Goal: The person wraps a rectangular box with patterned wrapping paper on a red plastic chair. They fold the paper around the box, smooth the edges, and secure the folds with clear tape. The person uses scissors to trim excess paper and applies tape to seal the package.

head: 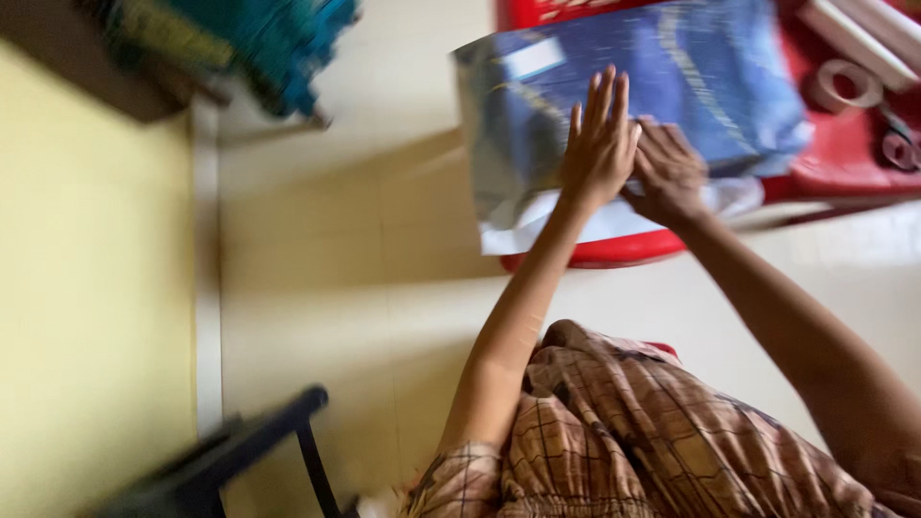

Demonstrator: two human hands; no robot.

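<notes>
A box wrapped in shiny blue and silver gift paper (710, 77) lies on a red plastic stool (844, 153). My left hand (601, 144) rests flat on the paper, fingers stretched and pressed down near the package's near edge. Just to its right, my right hand (668, 171) presses on the same paper with fingers curled at the fold. A white underside of the paper (537, 228) hangs over the stool's front edge. The picture is motion-blurred.
Rolls of tape (844, 84) and a white tube (854, 38) lie on the red stool at the right. A teal bundle (278, 38) sits at the top left. A dark chair leg (307, 451) stands at the bottom left on the cream tiled floor (317, 249).
</notes>
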